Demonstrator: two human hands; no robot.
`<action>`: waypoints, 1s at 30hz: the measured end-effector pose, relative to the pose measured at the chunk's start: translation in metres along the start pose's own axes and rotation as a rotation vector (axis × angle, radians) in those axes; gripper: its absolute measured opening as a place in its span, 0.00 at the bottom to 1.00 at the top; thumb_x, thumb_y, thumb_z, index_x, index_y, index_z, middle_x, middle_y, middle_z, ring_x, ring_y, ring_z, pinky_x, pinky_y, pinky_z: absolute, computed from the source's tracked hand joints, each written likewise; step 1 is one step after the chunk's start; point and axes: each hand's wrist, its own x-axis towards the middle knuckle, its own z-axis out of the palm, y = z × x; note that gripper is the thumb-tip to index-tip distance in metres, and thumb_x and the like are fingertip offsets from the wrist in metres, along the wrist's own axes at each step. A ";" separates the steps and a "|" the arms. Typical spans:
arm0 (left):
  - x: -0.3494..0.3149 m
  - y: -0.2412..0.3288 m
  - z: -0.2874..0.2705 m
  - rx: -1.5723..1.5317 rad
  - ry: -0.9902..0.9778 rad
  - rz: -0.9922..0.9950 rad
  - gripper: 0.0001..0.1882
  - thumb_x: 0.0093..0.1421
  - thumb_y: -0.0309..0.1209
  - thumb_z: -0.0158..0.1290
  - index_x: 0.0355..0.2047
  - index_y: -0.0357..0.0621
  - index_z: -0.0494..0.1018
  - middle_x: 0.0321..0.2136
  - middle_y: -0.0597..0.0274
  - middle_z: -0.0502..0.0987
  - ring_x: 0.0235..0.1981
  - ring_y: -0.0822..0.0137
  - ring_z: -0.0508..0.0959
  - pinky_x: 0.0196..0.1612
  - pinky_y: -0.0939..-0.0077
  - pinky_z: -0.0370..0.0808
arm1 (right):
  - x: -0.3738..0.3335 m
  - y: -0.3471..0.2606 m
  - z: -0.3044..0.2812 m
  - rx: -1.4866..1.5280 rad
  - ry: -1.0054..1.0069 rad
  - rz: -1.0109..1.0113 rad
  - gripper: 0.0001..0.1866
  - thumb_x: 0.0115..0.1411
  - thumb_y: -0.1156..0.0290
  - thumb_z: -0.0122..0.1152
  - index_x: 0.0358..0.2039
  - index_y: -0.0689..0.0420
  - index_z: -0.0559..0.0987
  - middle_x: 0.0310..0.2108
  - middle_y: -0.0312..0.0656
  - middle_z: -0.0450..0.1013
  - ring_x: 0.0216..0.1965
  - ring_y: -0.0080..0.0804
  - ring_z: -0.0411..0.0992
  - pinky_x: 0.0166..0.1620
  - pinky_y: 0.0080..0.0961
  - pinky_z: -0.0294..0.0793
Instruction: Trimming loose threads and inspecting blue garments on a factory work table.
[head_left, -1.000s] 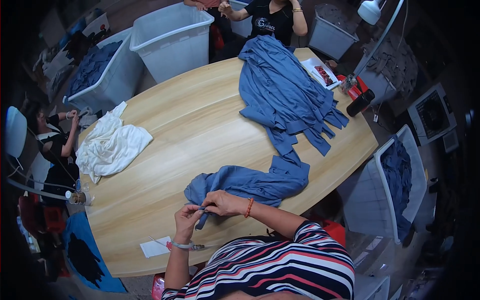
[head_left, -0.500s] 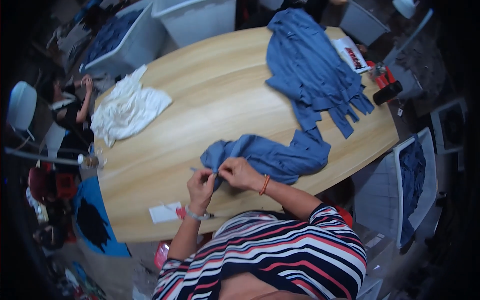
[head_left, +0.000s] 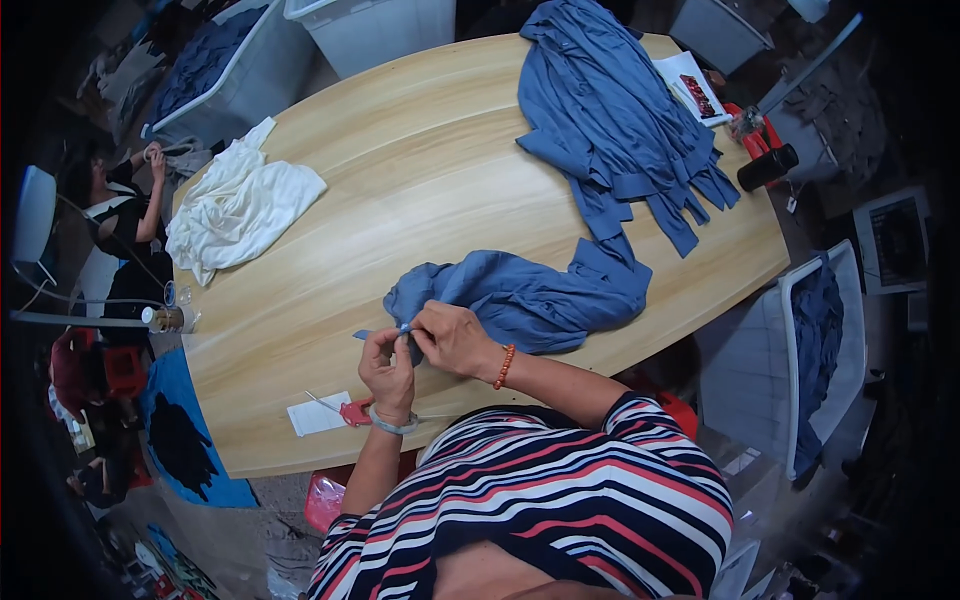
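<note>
A blue garment (head_left: 535, 300), likely a shirt, lies bunched on the wooden table (head_left: 400, 190) in front of me. My left hand (head_left: 388, 375) pinches a small piece of its cloth at the left end, thumb and fingertips together. Close against it, my right hand (head_left: 455, 340) is closed on the same bit of cloth, fingertips nearly touching the left ones. Any small detail between the fingertips is hidden. By my left wrist, a red-handled tool (head_left: 355, 411) with a thin metal tip rests on a white sheet (head_left: 316, 416).
Several blue garments (head_left: 610, 110) are heaped at the far right. White cloth (head_left: 240, 210) lies at the far left. A dark bottle (head_left: 768, 167) is by the right edge. Bins of blue cloth (head_left: 740, 375) stand around the table. A co-worker (head_left: 130, 210) sits at the left.
The view has shifted slightly, moving everything a little up and left. Both hands still pinch the blue cloth; the red-handled tool shows more plainly beside the left wrist.
</note>
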 end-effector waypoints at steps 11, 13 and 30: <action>0.015 0.004 0.009 0.127 0.099 0.190 0.08 0.53 0.15 0.51 0.34 0.35 0.70 0.29 0.62 0.72 0.27 0.75 0.72 0.32 0.84 0.70 | 0.015 -0.008 -0.007 -0.127 0.069 -0.246 0.06 0.47 0.76 0.60 0.27 0.58 0.73 0.24 0.42 0.65 0.26 0.39 0.69 0.27 0.30 0.70; 0.014 0.004 0.006 0.111 0.084 0.231 0.10 0.51 0.14 0.52 0.34 0.36 0.71 0.30 0.62 0.73 0.27 0.75 0.72 0.31 0.84 0.70 | 0.013 -0.008 -0.009 -0.106 0.056 -0.261 0.07 0.47 0.77 0.60 0.29 0.58 0.74 0.24 0.42 0.66 0.26 0.39 0.69 0.27 0.30 0.70; 0.000 0.009 -0.008 -0.277 0.096 0.032 0.10 0.54 0.12 0.48 0.35 0.35 0.72 0.39 0.57 0.73 0.40 0.72 0.73 0.44 0.82 0.70 | 0.000 -0.015 -0.006 0.400 -0.079 0.137 0.19 0.52 0.77 0.60 0.46 0.58 0.74 0.22 0.38 0.68 0.21 0.23 0.69 0.27 0.18 0.70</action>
